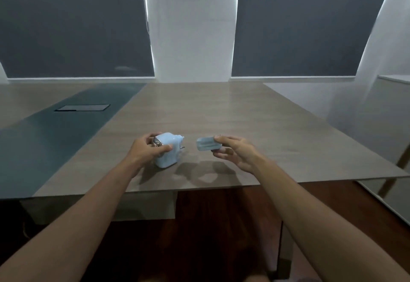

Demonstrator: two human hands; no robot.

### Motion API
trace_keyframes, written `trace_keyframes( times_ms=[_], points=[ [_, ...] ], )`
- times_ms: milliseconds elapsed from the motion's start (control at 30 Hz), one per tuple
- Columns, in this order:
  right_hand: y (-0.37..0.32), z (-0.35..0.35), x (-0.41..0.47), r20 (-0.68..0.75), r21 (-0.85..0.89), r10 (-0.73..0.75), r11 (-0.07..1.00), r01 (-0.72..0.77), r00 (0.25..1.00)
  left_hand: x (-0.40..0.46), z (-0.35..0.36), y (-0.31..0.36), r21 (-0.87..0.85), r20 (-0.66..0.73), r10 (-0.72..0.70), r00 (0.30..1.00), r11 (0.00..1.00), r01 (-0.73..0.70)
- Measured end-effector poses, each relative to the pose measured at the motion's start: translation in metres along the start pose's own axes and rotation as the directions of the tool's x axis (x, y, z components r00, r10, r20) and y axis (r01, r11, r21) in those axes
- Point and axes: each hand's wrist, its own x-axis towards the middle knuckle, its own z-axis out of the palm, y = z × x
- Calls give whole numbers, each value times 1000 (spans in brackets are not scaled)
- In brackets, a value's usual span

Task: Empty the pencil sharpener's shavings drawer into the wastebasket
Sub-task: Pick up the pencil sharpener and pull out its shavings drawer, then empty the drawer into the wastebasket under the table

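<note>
A pale blue pencil sharpener [166, 149] stands on the wooden table [221, 113] near its front edge. My left hand [146, 150] grips its left side, fingers wrapped over the metal crank end. The light blue shavings drawer [207, 144] is out of the sharpener and held in the air to its right. My right hand [235, 151] pinches the drawer's right end between thumb and fingers. What lies inside the drawer cannot be made out. No wastebasket is in view.
A dark strip with a rectangular cable hatch [82, 107] runs along the table's left part. The table's front edge [199, 187] is close to me, with dark wooden floor [217, 233] below. A glass partition [377, 130] stands at the right.
</note>
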Motion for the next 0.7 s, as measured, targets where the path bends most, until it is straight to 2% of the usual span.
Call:
trace_keyframes(
  times_ms=[100, 167, 233, 300, 367, 433, 533, 700],
  points=[
    [-7, -9, -14, 16, 2, -31, 1000, 31, 999, -7, 5, 15, 182, -70, 55, 996, 982, -41],
    [-12, -19, -26, 10, 0, -65, 998, 65, 998, -14, 16, 33, 371, -124, 190, 974, 919, -132],
    [-18, -31, -42, 1, 3, -103, 995, 103, 995, -26, 34, 55, 443, -119, 316, 941, 865, -234],
    [-23, -47, -59, -16, 15, -134, 991, 134, 991, -40, 56, 73, 394, -102, 435, 895, 844, -365],
    [-27, -72, -83, -64, 24, -179, 983, 181, 982, -60, 89, 83, 263, -64, 534, 843, 824, -502],
    [-27, -97, -106, -116, 26, -208, 977, 212, 971, -83, 121, 85, 145, -19, 562, 827, 820, -554],
    [-21, -142, -148, -208, -11, -238, 970, 241, 949, -115, 180, 69, 38, 154, 528, 835, 841, -539],
    [2, -212, -218, -309, -86, -207, 978, 190, 928, -155, 257, 32, -73, 423, 403, 812, 908, -413]
  ],
)
